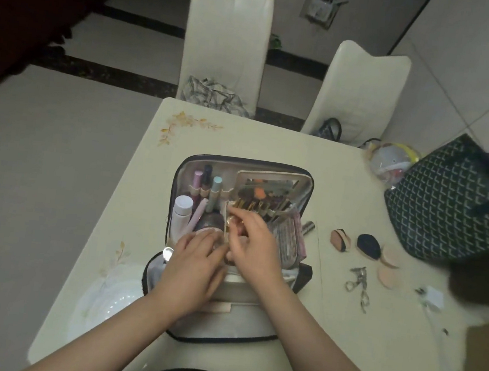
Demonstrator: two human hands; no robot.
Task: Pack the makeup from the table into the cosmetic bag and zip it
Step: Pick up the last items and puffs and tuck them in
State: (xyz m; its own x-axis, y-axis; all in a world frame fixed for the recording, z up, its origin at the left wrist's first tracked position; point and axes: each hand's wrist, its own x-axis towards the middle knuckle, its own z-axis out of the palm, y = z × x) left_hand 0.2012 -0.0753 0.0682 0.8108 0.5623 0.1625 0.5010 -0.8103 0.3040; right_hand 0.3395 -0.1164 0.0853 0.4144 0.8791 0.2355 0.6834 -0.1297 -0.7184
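Note:
The cosmetic bag (183, 163) lies open on the table (272, 139), holding a white bottle (181, 208), several tubes and brushes. My left hand (194, 265) rests flat on a round pinkish compact inside the bag. My right hand (253, 244) reaches into the middle of the bag and pinches a small gold-coloured item (231, 221). To the right of the bag lie a pink sponge (340, 240), a dark sponge (369, 245), two round powder puffs (389, 269), an eyelash curler (358, 285) and a silver tube (308, 227).
A dark patterned tote bag (451, 206) sits at the table's right side, a clear pouch (389, 163) behind it. A white charger (433, 297) lies near the right edge. A white bowl (108, 298) stands at the left edge. Two white chairs (225, 46) stand beyond.

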